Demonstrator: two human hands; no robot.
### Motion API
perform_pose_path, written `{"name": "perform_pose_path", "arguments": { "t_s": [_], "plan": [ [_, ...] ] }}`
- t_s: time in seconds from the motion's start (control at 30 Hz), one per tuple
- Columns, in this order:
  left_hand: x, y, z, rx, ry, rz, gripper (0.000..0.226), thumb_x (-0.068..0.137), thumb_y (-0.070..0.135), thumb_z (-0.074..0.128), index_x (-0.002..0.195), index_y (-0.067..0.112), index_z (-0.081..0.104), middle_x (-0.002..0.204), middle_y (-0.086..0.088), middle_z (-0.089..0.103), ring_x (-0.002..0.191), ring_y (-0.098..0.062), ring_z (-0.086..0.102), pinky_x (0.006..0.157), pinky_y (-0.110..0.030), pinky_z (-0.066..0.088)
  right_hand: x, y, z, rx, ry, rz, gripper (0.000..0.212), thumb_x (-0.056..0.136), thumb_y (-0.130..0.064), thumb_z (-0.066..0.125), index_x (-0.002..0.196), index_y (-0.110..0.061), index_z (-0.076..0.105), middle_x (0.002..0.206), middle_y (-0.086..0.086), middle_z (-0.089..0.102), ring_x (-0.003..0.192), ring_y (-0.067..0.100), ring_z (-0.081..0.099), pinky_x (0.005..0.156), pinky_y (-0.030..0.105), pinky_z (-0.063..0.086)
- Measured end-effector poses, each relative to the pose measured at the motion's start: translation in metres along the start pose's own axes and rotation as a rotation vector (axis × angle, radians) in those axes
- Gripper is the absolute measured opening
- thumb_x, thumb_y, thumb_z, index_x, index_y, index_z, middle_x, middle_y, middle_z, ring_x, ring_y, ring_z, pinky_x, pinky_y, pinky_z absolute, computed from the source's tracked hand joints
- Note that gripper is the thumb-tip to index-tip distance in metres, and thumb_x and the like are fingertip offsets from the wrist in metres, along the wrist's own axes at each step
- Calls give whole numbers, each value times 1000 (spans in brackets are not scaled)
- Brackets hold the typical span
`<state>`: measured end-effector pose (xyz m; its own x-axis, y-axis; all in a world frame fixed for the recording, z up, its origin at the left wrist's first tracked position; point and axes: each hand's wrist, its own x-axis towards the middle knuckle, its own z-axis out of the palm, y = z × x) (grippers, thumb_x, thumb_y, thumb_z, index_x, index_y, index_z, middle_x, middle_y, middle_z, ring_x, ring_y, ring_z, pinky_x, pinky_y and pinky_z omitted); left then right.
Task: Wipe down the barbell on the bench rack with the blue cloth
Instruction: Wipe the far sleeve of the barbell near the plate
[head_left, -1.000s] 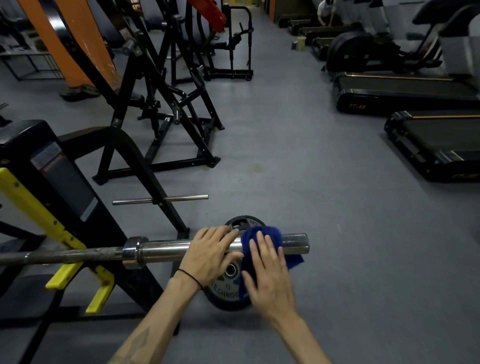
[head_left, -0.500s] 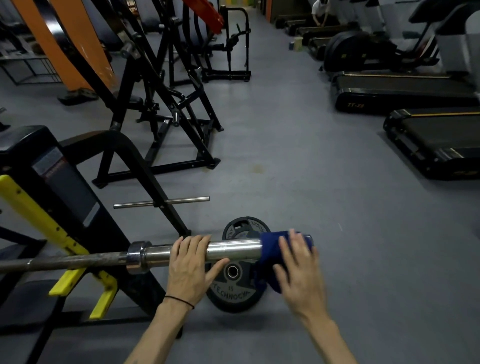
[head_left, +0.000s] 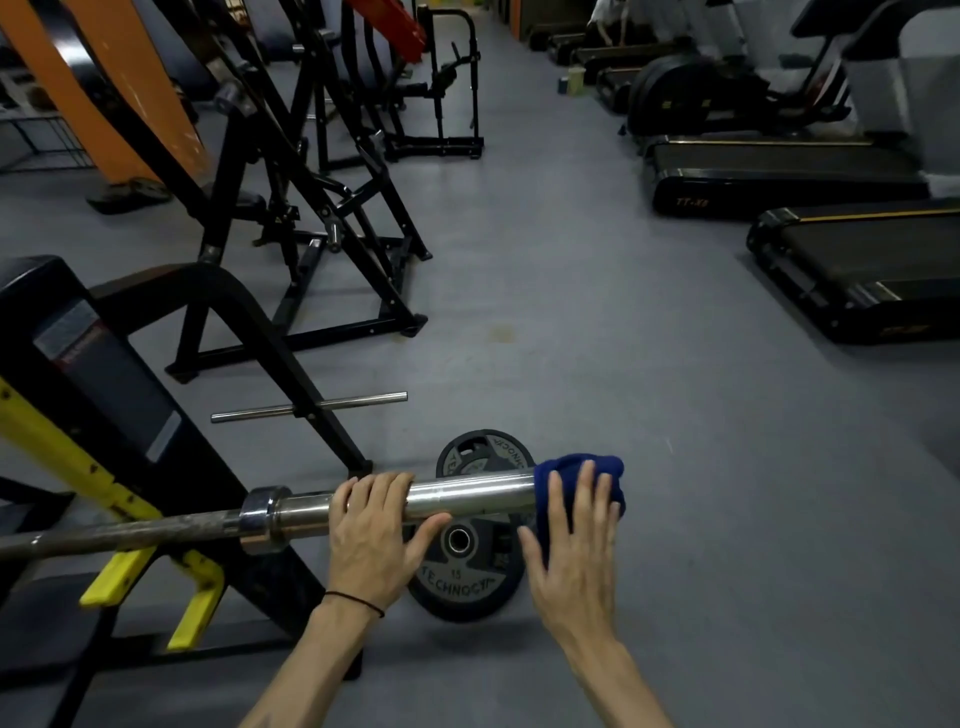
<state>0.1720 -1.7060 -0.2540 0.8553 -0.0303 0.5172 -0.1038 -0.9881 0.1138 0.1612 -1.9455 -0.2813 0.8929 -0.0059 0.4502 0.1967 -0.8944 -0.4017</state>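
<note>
The steel barbell (head_left: 478, 496) lies across the black and yellow bench rack (head_left: 119, 415), its chrome sleeve pointing right. My left hand (head_left: 371, 535) rests on top of the sleeve, fingers curled over it and thumb underneath. The blue cloth (head_left: 563, 480) is wrapped over the very end of the sleeve. My right hand (head_left: 576, 545) presses the cloth against the bar tip with straight, spread fingers.
Two black weight plates (head_left: 467, 566) lie on the grey floor under the sleeve. A chrome plate peg (head_left: 311, 408) sticks out of the rack frame. Black machines (head_left: 311, 197) stand behind, treadmills (head_left: 857, 265) at the right. A wide aisle of floor runs between them.
My right hand has slid the blue cloth rightward along the sleeve to its end. My left hand has shifted left along the sleeve toward the collar.
</note>
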Motion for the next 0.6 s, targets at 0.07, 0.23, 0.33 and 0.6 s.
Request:
{"name": "perform_pose_path", "arguments": {
  "t_s": [0.07, 0.23, 0.33, 0.6],
  "plan": [
    [0, -1, 0, 4, -2, 5, 66, 90, 70, 47, 116, 12, 66, 111, -4, 66, 103, -26, 59, 103, -48, 40, -6, -24, 6, -5, -32, -114, 74, 104, -47, 42, 165, -11, 19, 172, 17, 10, 159, 38, 7, 128, 52, 7],
    [4, 0, -6, -21, -22, 29, 69, 92, 73, 37, 115, 14, 65, 107, -3, 66, 99, -24, 60, 101, -40, 37, 0, -26, 10, -62, -129, -437, 68, 103, -44, 46, 163, -20, 28, 173, 6, 13, 159, 27, 15, 122, 47, 23],
    [7, 0, -9, -20, -77, 7, 72, 93, 77, 29, 116, 18, 64, 107, 0, 64, 99, -21, 58, 102, -37, 35, 11, 8, 0, -13, -20, -201, 59, 106, -39, 41, 160, -16, 36, 172, 8, 18, 159, 30, 16, 120, 53, 29],
    [5, -4, -13, -15, -154, 17, 59, 91, 68, 43, 122, 21, 61, 113, 3, 63, 103, -18, 57, 100, -38, 41, 1, -60, 17, 23, -205, -415, 73, 107, -53, 36, 165, -13, 18, 174, 7, 10, 160, 26, 9, 127, 46, 11]
  ]
}}
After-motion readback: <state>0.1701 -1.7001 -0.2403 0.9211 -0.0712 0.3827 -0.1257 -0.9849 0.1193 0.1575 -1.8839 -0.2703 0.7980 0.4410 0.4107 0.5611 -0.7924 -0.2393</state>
